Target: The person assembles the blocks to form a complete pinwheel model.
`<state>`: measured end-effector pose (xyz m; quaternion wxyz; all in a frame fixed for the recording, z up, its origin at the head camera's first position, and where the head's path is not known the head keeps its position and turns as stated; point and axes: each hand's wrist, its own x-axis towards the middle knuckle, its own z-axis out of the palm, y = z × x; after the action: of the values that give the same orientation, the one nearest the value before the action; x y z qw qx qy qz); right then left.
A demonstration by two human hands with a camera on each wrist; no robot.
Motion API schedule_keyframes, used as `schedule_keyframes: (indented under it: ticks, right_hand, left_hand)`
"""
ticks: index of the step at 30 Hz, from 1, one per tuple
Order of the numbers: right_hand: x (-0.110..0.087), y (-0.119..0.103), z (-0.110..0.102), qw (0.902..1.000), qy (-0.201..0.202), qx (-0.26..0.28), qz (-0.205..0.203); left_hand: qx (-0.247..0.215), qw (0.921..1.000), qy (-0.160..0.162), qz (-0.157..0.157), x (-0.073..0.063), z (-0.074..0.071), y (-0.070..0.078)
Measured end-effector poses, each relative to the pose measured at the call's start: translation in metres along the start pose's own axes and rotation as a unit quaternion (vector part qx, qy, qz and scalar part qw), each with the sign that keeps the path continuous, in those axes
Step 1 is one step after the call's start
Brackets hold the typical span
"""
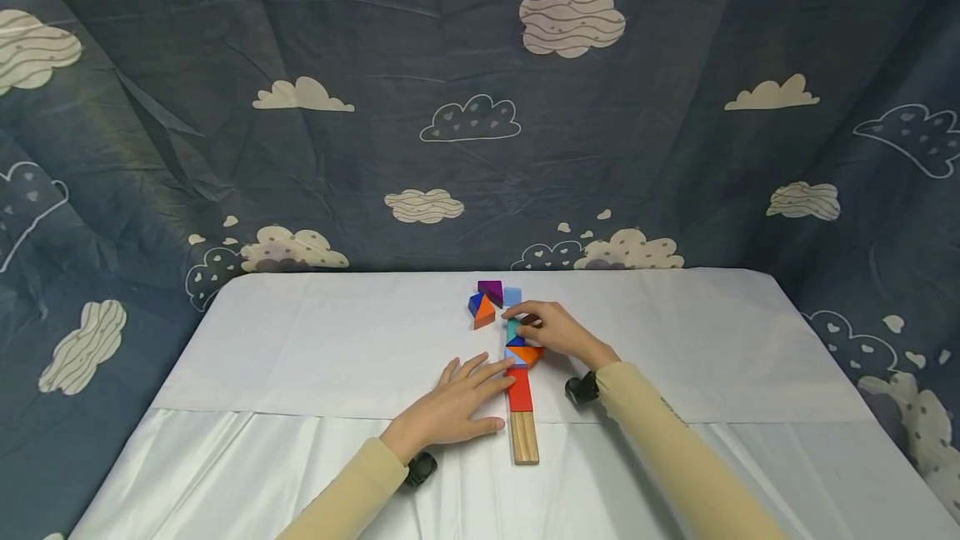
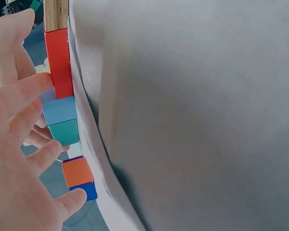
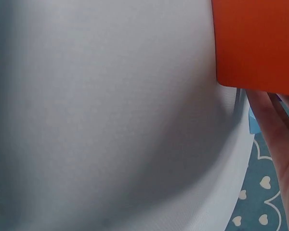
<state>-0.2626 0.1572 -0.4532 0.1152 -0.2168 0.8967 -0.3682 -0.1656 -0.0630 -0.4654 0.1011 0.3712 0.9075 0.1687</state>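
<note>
Red rectangular block (image 1: pixel 519 390): left hand (image 1: pixel 453 408) beside it, fingers straight, spread; beyond it, right hand (image 1: pixel 561 332) pinches small teal block (image 1: pixel 512 329), visible in head view, unseen in right-wrist view.

High, forward-down head view; close wrist views; red block (image 1: pixel 519 391) in both head and left wrist.

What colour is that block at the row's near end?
The end block is light brown with darker grain, clearest in the head view.
</note>
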Motion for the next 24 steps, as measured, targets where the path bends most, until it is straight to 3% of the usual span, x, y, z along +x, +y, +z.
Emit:
schedule_keyframes:
  ticks: [24]
  right_hand:
    - [-0.0013,0.0036,-0.0007,1.0000,0.002,0.001,0.001]
  left_hand:
    - [0.004,1.0000,0.004,0.005,0.0004,-0.0002,0.0005]
